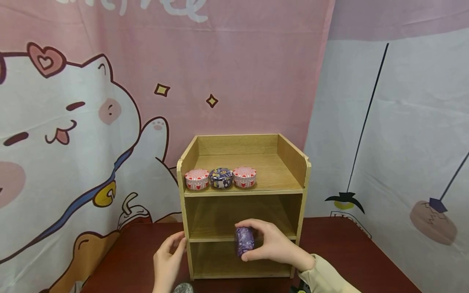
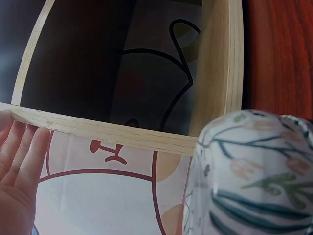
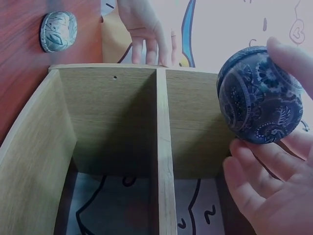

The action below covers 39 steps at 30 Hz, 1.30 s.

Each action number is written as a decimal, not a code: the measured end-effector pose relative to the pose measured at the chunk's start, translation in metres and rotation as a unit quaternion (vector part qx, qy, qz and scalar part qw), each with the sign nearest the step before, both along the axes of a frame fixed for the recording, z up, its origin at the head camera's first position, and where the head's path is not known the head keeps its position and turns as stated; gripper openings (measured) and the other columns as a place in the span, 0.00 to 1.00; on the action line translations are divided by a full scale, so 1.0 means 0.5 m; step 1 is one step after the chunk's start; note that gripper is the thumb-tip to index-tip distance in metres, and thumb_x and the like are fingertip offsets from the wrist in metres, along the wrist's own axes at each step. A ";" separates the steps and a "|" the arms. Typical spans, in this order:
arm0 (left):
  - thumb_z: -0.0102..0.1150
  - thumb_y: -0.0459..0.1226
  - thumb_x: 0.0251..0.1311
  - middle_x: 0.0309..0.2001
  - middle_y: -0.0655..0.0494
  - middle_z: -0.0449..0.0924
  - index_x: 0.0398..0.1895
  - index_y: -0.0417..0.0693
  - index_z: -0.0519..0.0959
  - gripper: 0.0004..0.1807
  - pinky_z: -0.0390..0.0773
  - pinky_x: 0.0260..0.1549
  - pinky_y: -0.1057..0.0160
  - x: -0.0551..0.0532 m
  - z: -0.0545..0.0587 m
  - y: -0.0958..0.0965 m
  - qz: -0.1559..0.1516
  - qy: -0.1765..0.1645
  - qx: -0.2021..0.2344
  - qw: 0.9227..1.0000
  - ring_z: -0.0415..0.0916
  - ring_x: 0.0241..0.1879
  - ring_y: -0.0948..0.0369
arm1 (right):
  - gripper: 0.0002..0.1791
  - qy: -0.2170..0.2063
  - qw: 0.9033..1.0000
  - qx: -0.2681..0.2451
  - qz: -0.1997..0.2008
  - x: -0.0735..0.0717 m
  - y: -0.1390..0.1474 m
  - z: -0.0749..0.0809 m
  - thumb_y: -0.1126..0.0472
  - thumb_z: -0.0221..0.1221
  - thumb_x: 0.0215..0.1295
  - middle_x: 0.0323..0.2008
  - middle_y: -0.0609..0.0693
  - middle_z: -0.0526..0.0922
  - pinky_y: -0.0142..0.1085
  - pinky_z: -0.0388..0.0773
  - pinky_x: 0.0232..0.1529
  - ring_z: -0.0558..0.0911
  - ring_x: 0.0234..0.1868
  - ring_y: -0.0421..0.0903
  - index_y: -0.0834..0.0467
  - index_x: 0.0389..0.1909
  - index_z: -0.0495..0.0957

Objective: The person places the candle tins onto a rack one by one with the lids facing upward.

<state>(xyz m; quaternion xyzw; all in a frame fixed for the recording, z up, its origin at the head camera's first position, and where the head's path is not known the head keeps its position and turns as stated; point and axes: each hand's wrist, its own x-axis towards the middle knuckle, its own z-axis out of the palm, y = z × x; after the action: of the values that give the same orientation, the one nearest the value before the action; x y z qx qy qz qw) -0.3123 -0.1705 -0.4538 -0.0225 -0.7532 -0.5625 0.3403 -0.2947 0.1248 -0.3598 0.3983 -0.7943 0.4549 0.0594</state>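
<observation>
In the head view my right hand (image 1: 272, 246) holds a purple patterned round tin (image 1: 244, 241) on its side between thumb and fingers, in front of the shelf's lower part. The right wrist view shows the same tin (image 3: 261, 95) with a paisley and flower print. My left hand (image 1: 168, 260) touches the left side of the small wooden shelf (image 1: 243, 193), its fingers extended along the outer side panel. On the top shelf, a pink tin (image 1: 197, 179), a dark blue flowered tin (image 1: 221, 178) and another pink tin (image 1: 244, 177) stand in a row at the left front.
A white tin with a leaf print (image 2: 259, 171) stands on the dark red table (image 3: 29, 78), left of the shelf's base. At the head view's bottom edge, a dark object (image 1: 302, 287) is partly hidden by the right sleeve. A printed cloth (image 1: 249, 81) hangs behind.
</observation>
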 end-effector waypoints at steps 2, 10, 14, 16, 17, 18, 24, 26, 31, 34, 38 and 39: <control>0.66 0.31 0.58 0.32 0.51 0.84 0.40 0.43 0.85 0.07 0.81 0.24 0.73 0.000 0.000 0.001 0.000 0.000 0.001 1.000 0.80 0.25 0.66 | 0.36 -0.008 1.000 -0.006 -0.001 0.001 0.001 0.003 0.57 0.74 0.50 0.53 0.50 0.78 0.38 0.82 0.43 0.78 0.48 0.43 0.59 0.60 0.74; 0.66 0.30 0.58 0.33 0.51 0.84 0.40 0.44 0.85 0.07 0.82 0.24 0.71 -0.001 -0.003 0.002 0.001 -0.014 0.006 1.000 0.81 0.26 0.66 | 0.35 -0.033 0.999 -0.035 0.000 0.003 0.008 0.012 0.59 0.74 0.51 0.49 0.54 0.78 0.39 0.84 0.41 0.81 0.43 0.45 0.61 0.60 0.73; 0.66 0.29 0.58 0.34 0.51 0.84 0.41 0.44 0.85 0.08 0.82 0.25 0.70 0.001 -0.005 0.000 -0.002 -0.021 0.012 1.000 0.81 0.27 0.66 | 0.35 -0.016 0.999 -0.034 -0.006 0.001 0.008 0.014 0.59 0.75 0.50 0.49 0.54 0.79 0.38 0.84 0.41 0.80 0.43 0.43 0.60 0.59 0.74; 0.66 0.29 0.58 0.33 0.51 0.84 0.41 0.44 0.85 0.08 0.83 0.26 0.70 0.000 -0.006 -0.001 -0.004 -0.019 0.015 1.000 0.81 0.27 0.66 | 0.35 -0.009 0.999 -0.032 -0.012 0.001 0.008 0.016 0.60 0.75 0.50 0.49 0.54 0.79 0.37 0.83 0.42 0.80 0.44 0.43 0.60 0.60 0.73; 0.66 0.29 0.58 0.33 0.51 0.84 0.40 0.43 0.85 0.08 0.82 0.25 0.70 0.000 -0.006 -0.001 -0.004 -0.015 0.014 1.000 0.81 0.27 0.66 | 0.35 -0.009 0.999 -0.031 -0.016 0.002 0.008 0.018 0.60 0.75 0.50 0.50 0.54 0.79 0.37 0.83 0.42 0.79 0.45 0.43 0.60 0.60 0.73; 0.66 0.28 0.58 0.33 0.51 0.84 0.40 0.43 0.85 0.08 0.82 0.25 0.71 0.000 -0.006 -0.001 -0.004 -0.011 0.013 1.000 0.80 0.27 0.66 | 0.36 -0.007 0.999 -0.029 -0.020 0.003 0.008 0.019 0.59 0.75 0.49 0.51 0.54 0.79 0.36 0.82 0.43 0.79 0.46 0.43 0.59 0.61 0.73; 0.66 0.30 0.58 0.34 0.50 0.84 0.41 0.42 0.85 0.08 0.82 0.25 0.72 0.001 -0.003 -0.001 -0.011 0.001 0.012 1.000 0.80 0.27 0.66 | 0.37 -0.002 0.999 -0.032 -0.029 0.005 0.012 0.024 0.59 0.74 0.50 0.55 0.56 0.78 0.36 0.81 0.45 0.78 0.49 0.43 0.59 0.63 0.72; 0.66 0.30 0.58 0.33 0.50 0.84 0.41 0.43 0.85 0.08 0.82 0.25 0.72 0.001 -0.003 -0.001 -0.011 0.003 0.011 1.000 0.80 0.27 0.66 | 0.36 -0.002 0.999 -0.036 -0.025 0.005 0.013 0.025 0.59 0.74 0.51 0.54 0.55 0.78 0.36 0.82 0.45 0.79 0.48 0.43 0.60 0.63 0.72; 0.66 0.29 0.57 0.33 0.51 0.84 0.40 0.44 0.85 0.08 0.82 0.25 0.70 -0.004 -0.005 -0.001 -0.009 0.003 0.014 1.000 0.81 0.27 0.66 | 0.35 0.001 0.999 -0.041 -0.022 0.004 0.015 0.026 0.59 0.74 0.51 0.51 0.53 0.80 0.37 0.82 0.43 0.80 0.46 0.43 0.60 0.61 0.73; 0.66 0.29 0.58 0.33 0.51 0.84 0.40 0.44 0.85 0.08 0.82 0.25 0.71 -0.003 -0.005 -0.001 -0.007 -0.004 0.011 1.000 0.81 0.26 0.66 | 0.35 0.001 0.999 -0.045 -0.020 0.003 0.016 0.026 0.60 0.74 0.51 0.51 0.53 0.79 0.37 0.82 0.44 0.80 0.47 0.43 0.60 0.61 0.73; 0.66 0.29 0.58 0.33 0.50 0.84 0.41 0.43 0.85 0.08 0.82 0.25 0.71 -0.001 -0.004 -0.002 -0.006 -0.006 0.007 1.000 0.81 0.26 0.66 | 0.35 -0.001 0.998 -0.054 -0.025 0.004 0.019 0.026 0.60 0.74 0.51 0.52 0.55 0.79 0.37 0.83 0.43 0.80 0.46 0.43 0.60 0.61 0.73; 0.66 0.29 0.58 0.33 0.50 0.84 0.41 0.43 0.85 0.08 0.82 0.25 0.71 -0.001 -0.004 -0.001 -0.008 -0.005 0.009 1.000 0.81 0.26 0.66 | 0.35 -0.003 0.998 -0.056 -0.027 0.005 0.019 0.026 0.60 0.74 0.51 0.53 0.55 0.78 0.37 0.83 0.43 0.80 0.46 0.43 0.60 0.61 0.73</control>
<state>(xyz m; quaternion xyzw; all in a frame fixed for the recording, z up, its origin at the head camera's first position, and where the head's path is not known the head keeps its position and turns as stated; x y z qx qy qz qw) -0.3127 -0.1711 -0.4560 -0.0222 -0.7496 -0.5719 0.3324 -0.2924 0.1342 -0.3466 0.3716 -0.7779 0.4985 0.0914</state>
